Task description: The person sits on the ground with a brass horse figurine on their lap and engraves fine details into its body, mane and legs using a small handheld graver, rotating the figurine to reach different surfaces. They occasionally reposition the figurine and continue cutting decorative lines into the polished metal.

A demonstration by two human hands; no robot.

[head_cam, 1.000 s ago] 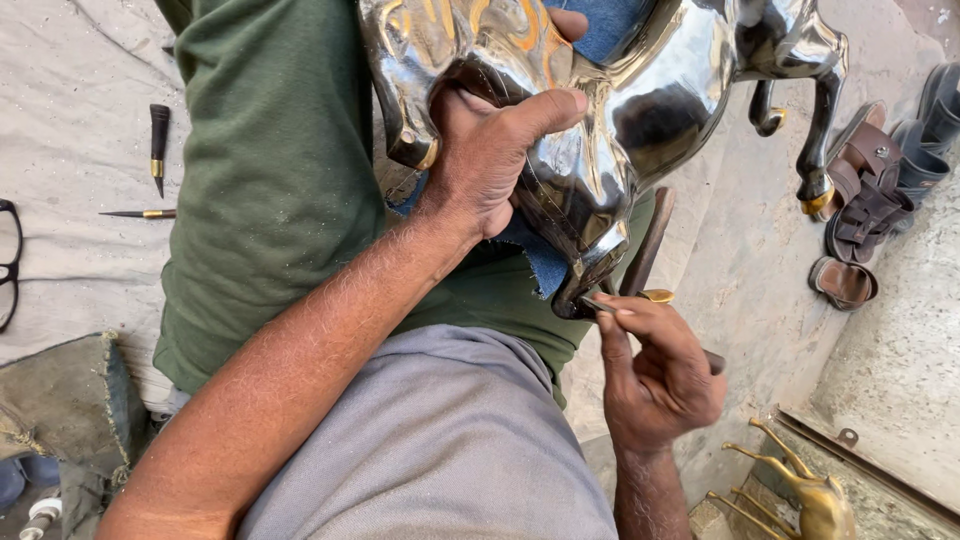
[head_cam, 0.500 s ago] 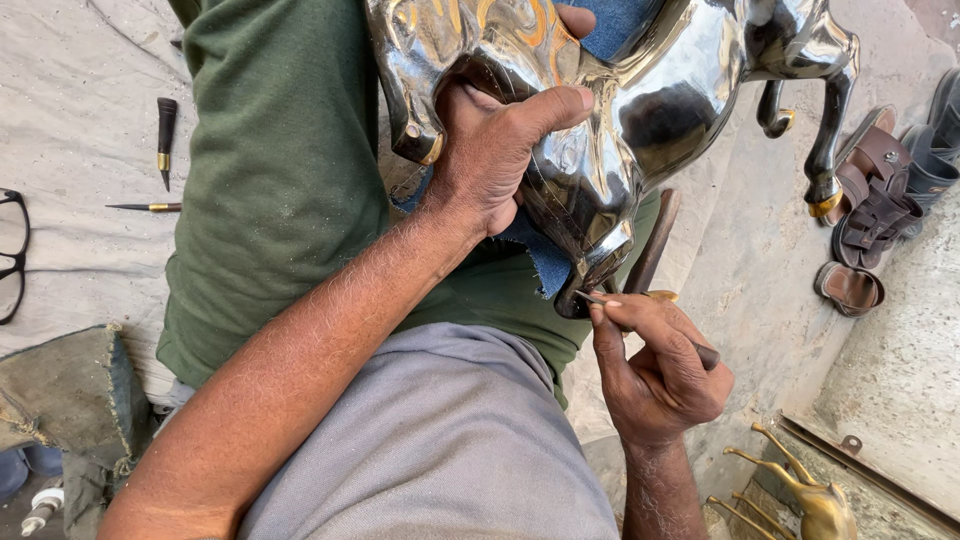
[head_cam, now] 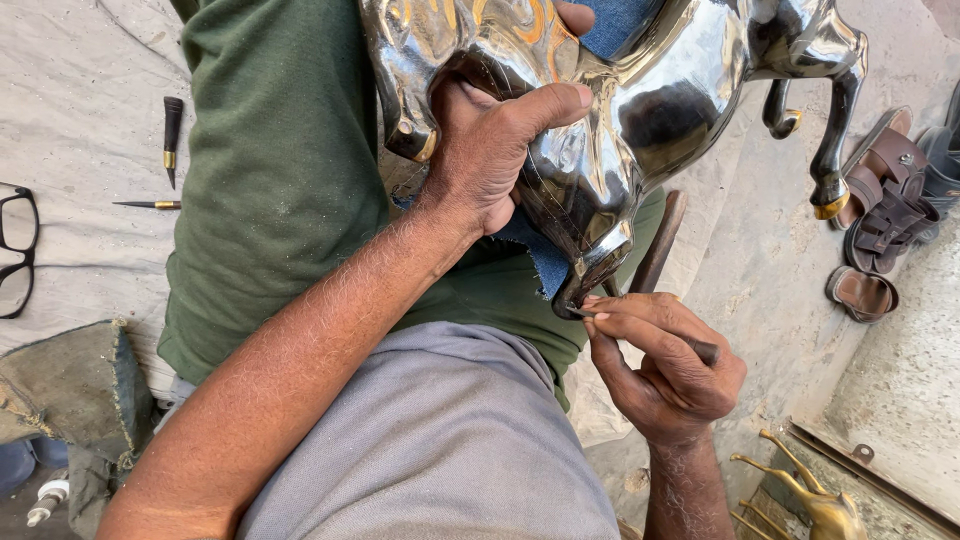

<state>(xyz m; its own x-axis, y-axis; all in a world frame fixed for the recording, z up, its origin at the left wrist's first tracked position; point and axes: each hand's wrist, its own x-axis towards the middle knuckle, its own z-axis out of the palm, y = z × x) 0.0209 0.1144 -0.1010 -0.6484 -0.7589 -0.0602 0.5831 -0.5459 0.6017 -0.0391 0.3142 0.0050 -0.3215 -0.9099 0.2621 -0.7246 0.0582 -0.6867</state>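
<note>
One polished metal horse figure (head_cam: 640, 110) is gripped by the left hand (head_cam: 490, 150); one thin tool (head_cam: 700, 350) is pinched closed in the right hand (head_cam: 665, 370).

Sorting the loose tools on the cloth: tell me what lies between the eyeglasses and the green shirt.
In the head view, between the eyeglasses and the green shirt, two small tools lie on the grey cloth: a dark-handled graver and a thin pointed tool.

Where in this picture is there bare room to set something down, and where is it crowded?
Bare cloth lies left of the green shirt, above the two small tools and the glasses. More shows between the horse's hind legs and the right hand. Crowded: around the sandals and the brass figures.
</note>
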